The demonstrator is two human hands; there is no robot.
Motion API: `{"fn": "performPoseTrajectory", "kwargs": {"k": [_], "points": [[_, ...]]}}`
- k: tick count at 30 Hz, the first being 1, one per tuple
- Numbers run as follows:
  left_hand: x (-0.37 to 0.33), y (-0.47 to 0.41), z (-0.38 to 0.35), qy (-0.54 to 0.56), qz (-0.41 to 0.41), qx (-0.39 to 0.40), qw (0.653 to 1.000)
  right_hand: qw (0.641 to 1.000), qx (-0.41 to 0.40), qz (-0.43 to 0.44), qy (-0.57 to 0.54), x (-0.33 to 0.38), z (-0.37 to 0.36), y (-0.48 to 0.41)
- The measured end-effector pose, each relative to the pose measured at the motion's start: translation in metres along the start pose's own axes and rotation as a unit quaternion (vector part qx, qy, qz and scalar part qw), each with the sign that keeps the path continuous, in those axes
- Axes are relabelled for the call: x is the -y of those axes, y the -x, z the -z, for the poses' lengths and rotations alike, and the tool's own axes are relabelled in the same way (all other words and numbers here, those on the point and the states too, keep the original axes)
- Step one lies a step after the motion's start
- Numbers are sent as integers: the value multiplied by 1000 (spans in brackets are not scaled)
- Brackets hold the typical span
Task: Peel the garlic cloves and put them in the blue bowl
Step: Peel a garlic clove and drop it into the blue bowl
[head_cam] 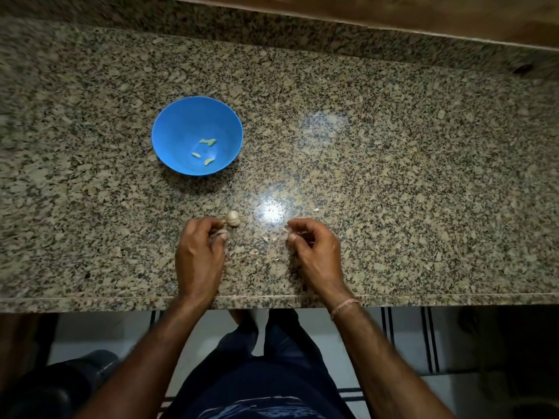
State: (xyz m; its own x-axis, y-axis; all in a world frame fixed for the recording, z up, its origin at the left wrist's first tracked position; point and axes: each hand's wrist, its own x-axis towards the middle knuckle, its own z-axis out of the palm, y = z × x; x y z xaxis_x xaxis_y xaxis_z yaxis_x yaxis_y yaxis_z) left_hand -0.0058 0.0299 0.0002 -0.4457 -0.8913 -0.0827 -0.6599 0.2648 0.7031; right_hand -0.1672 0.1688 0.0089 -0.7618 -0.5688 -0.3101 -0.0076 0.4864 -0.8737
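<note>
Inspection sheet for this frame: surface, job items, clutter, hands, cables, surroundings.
Surface: granite counter, with a glare spot near the middle.
Job's things: blue bowl holds a few peeled cloves; garlic bulb lies on the counter by the left hand.
Clutter: skin scraps between the hands.
Hands: left hand pinches what looks like a clove; right hand pinches a skin flake.
Cables: nothing seen.
Surroundings: wood ledge behind; tiled floor below.
</note>
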Motion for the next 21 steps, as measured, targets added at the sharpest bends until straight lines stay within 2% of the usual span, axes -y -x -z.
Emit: {"fn": "performPoseTrajectory", "kwargs": {"k": [2, 4, 7, 15, 19, 21], "points": [[-3, 9, -3, -13, -52, 9, 999, 1000, -15, 13, 17, -3, 7, 2], [-11, 19, -15, -14, -107, 60, 992, 999, -28, 20, 40, -4, 15, 5], [-25, 25, -37, -19, -131, 110, 985, 998, -37, 23, 49, -9, 24, 8], [-35, 13, -56, -40, -104, 63, 992, 989, -38, 85, 114, -15, 34, -10], [-39, 14, -58, -13, -69, 49, 996, 970, -25, 123, 207, -15, 31, -36], [-43, 17, -55, 22, -34, 38, 998, 964, -11, 153, 217, -9, 20, -28]]}}
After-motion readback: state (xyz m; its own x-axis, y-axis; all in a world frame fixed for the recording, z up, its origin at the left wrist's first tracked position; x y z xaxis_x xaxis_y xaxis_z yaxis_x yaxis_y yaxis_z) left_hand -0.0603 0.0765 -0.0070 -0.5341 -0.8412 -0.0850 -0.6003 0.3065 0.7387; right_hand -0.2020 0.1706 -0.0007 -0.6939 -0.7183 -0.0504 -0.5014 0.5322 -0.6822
